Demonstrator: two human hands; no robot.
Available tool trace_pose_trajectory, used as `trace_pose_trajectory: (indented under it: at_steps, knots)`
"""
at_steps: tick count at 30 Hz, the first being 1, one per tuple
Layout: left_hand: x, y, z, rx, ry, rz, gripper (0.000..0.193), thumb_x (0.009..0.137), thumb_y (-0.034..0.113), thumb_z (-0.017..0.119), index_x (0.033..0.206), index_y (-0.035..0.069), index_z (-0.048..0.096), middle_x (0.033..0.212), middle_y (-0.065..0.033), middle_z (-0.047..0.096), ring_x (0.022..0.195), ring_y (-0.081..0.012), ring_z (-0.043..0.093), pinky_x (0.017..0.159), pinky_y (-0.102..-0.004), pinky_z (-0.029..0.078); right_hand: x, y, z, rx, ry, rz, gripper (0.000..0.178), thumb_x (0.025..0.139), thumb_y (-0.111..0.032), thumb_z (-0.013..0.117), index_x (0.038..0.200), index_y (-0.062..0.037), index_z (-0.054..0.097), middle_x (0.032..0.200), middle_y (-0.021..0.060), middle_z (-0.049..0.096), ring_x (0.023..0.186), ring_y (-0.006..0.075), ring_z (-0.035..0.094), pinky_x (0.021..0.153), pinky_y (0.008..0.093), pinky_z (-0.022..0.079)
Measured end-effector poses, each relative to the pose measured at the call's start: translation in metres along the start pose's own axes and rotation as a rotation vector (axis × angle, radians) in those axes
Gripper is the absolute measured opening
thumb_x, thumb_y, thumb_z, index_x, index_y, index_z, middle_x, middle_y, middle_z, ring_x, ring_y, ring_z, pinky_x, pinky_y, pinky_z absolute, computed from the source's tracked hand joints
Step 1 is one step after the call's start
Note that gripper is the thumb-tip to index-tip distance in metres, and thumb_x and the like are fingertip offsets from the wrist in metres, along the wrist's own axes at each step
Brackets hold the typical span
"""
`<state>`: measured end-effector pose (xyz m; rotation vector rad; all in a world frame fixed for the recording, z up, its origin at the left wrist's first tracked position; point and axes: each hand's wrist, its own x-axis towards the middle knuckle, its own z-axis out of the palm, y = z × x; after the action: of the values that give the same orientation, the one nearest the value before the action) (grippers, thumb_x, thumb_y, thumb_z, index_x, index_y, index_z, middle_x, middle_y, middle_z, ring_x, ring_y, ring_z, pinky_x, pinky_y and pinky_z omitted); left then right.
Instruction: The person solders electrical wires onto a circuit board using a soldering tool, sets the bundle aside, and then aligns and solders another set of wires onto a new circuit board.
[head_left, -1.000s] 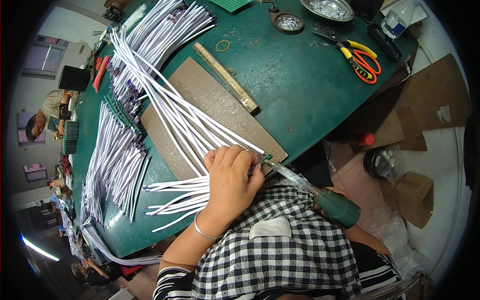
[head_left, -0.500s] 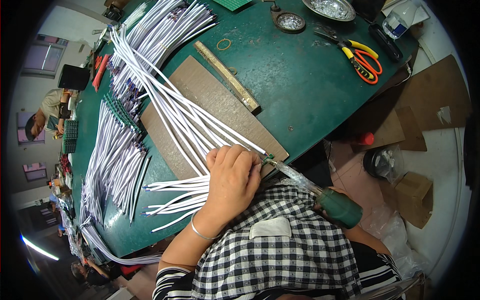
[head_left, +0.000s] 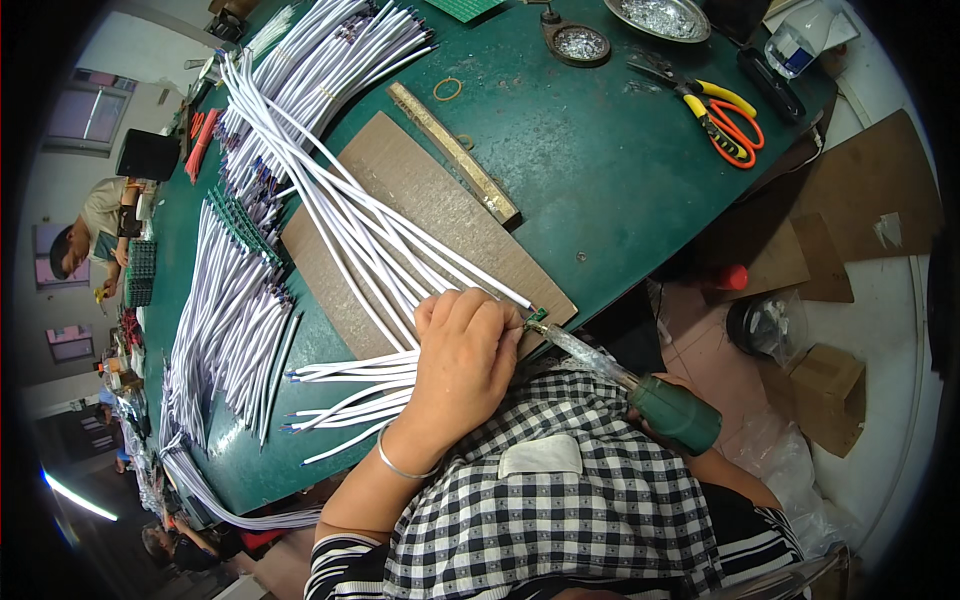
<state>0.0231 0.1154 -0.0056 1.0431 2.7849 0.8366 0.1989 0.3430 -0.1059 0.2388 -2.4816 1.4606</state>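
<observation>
My left hand [head_left: 465, 350] is closed over several white cables [head_left: 400, 235] at the near edge of a brown board. Its thumb and fingers pinch close to a cable end, where a small green piece [head_left: 537, 316] shows; the exact hold is hidden. My right hand [head_left: 655, 405] is wrapped round the green handle of a soldering iron [head_left: 590, 355], mostly hidden behind it. The iron's long metal shaft slants up to the left, its tip at the green piece. Short cable ends [head_left: 350, 372] stick out left of my left hand.
Bundles of white cables [head_left: 220, 350] cover the table's left side. A metal bar [head_left: 455, 153] lies across the brown board [head_left: 375, 150]. Pliers [head_left: 715, 115], a round holder [head_left: 580, 43] and a dish of silvery bits [head_left: 660, 15] lie farther back. A person [head_left: 95, 230] works at far left.
The iron's handle has shifted slightly left, its tip still by the green piece. My left hand stays nearly in place. The person at far left has moved a hand.
</observation>
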Motion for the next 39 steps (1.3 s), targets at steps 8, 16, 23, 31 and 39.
trace_pose_trajectory:
  at_steps: [8,16,23,31,39]
  knots:
    - [0.001,0.001,-0.001,0.007,-0.022,-0.005,0.015,0.075,0.003,0.064,0.085,0.008,0.055,0.083,-0.0074,0.051,0.082,-0.0275,0.047,0.077,-0.0377,0.034,-0.012,0.004,0.002,0.064,-0.043,0.104,0.035,0.075,-0.018,0.076,0.102,-0.0013,0.063,0.101,0.0112,0.064,0.095,0.0261,0.064,0.081,0.0335,0.053]
    - [0.003,0.0,-0.003,-0.01,-0.033,0.002,0.015,0.074,0.002,0.064,0.085,0.009,0.056,0.083,-0.007,0.052,0.083,-0.0277,0.047,0.078,-0.0374,0.034,-0.016,0.004,0.001,0.085,-0.029,0.194,0.038,0.074,-0.019,0.075,0.104,0.0,0.061,0.102,0.0118,0.064,0.094,0.0243,0.064,0.081,0.0323,0.053]
    - [0.005,-0.008,-0.006,-0.07,-0.074,0.058,0.015,0.073,0.001,0.064,0.083,0.009,0.057,0.084,-0.0055,0.053,0.084,-0.0277,0.047,0.08,-0.0371,0.035,-0.009,-0.011,-0.007,0.236,-0.03,0.395,0.033,0.075,-0.013,0.066,0.104,0.0024,0.061,0.098,0.0132,0.065,0.088,0.0234,0.064,0.079,0.032,0.052]
    - [0.002,-0.005,-0.004,-0.044,-0.019,0.02,0.016,0.069,0.004,0.07,0.08,0.008,0.059,0.08,-0.0054,0.054,0.082,-0.0264,0.049,0.077,-0.0361,0.038,-0.01,-0.007,-0.013,0.154,-0.12,0.332,0.032,0.075,-0.015,0.069,0.101,0.0016,0.061,0.1,0.0133,0.065,0.089,0.0241,0.065,0.079,0.0324,0.052]
    - [0.001,-0.007,-0.005,-0.093,-0.05,-0.002,0.016,0.069,0.004,0.071,0.081,0.008,0.06,0.082,-0.0045,0.055,0.083,-0.026,0.049,0.078,-0.0361,0.037,-0.002,-0.013,-0.004,0.158,0.119,0.178,0.041,0.077,-0.019,0.073,0.108,0.0017,0.055,0.102,0.015,0.065,0.092,0.0261,0.066,0.08,0.0342,0.055]
